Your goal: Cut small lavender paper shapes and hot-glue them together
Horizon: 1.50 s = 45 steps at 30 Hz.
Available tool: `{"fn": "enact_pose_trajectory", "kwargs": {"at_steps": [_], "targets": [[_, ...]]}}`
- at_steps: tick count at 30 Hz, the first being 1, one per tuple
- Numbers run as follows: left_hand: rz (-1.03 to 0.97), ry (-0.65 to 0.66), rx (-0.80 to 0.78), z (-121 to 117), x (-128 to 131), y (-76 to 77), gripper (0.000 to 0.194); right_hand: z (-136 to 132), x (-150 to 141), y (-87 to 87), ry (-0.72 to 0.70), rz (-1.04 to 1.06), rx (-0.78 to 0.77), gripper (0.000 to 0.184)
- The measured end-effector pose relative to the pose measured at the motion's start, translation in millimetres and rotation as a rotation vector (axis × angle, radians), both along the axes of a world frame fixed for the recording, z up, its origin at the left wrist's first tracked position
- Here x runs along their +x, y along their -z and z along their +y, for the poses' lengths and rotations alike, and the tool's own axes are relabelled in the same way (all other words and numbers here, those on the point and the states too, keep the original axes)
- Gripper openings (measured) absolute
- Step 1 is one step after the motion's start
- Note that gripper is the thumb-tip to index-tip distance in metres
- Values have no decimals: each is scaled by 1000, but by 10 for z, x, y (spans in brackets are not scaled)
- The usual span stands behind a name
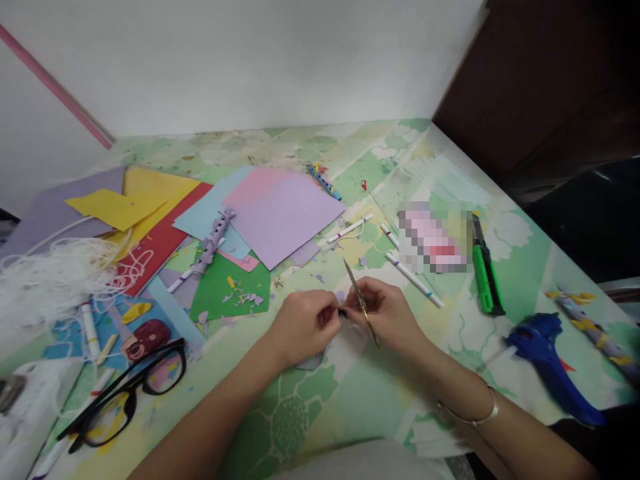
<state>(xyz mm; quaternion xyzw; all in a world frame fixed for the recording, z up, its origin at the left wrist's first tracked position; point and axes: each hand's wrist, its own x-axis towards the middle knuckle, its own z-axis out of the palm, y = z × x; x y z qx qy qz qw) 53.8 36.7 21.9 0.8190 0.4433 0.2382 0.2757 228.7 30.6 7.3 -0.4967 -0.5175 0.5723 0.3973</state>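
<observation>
In the middle of the table my right hand (383, 310) is closed around small scissors (365, 308). Their narrow blades point away from me, and the gold-coloured handles lie across my fingers. My left hand (307, 323) is pinched shut right beside it, the fingertips of both hands meeting. A tiny dark spot shows between the fingertips; what the left fingers hold is too small to make out. Under the left hand lies a scrap of lilac foam sheet (311, 362), partly hidden.
Coloured sheets, a lilac one (285, 217) and a green one (230, 290) among them, spread left. Black glasses (131, 393) and tangled white string (55, 287) lie nearer. To the right are markers (415, 280), a green utility knife (486, 277) and a blue glue gun (553, 363).
</observation>
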Motion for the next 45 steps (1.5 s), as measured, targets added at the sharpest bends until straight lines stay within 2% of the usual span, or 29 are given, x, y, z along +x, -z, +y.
{"fn": "enact_pose_trajectory", "kwargs": {"at_steps": [5, 12, 16, 21, 23, 25, 27, 31, 33, 37, 40, 45], "targets": [[-32, -30, 17, -18, 24, 35, 11, -16, -38, 6, -21, -60, 46, 17], [-107, -68, -5, -18, 29, 5, 13, 7, -21, -44, -65, -25, 51, 22], [-204, -108, -110, 6, -6, -42, 13, 18, -7, -35, -37, 4, 51, 20], [-318, -185, -280, -18, -30, -154, 15, 18, -3, -46, 70, 51, 71, 17], [-289, -185, -190, -42, -10, -196, 12, 16, 0, -64, 97, 63, 74, 17], [-219, -176, -23, -62, 22, -217, 8, 17, 2, -83, 110, 75, 69, 18], [-136, -183, 93, -76, 54, -208, 12, 21, 3, -99, 130, 92, 55, 18], [-50, -247, 171, -87, 81, -147, 5, 30, -3, -115, 155, 117, 27, 18], [-73, -205, 125, -81, 77, -123, 5, 27, -9, -120, 143, 122, 24, 18], [-194, -130, -93, -43, 52, -114, 14, 20, -17, -131, 134, 130, 27, 17], [-319, -182, -224, -6, 29, -125, 12, 33, -13, -138, 145, 141, 21, 17], [-654, -254, -571, 27, -1, -158, 11, 41, 24, -175, 98, 128, -66, 18]]}}
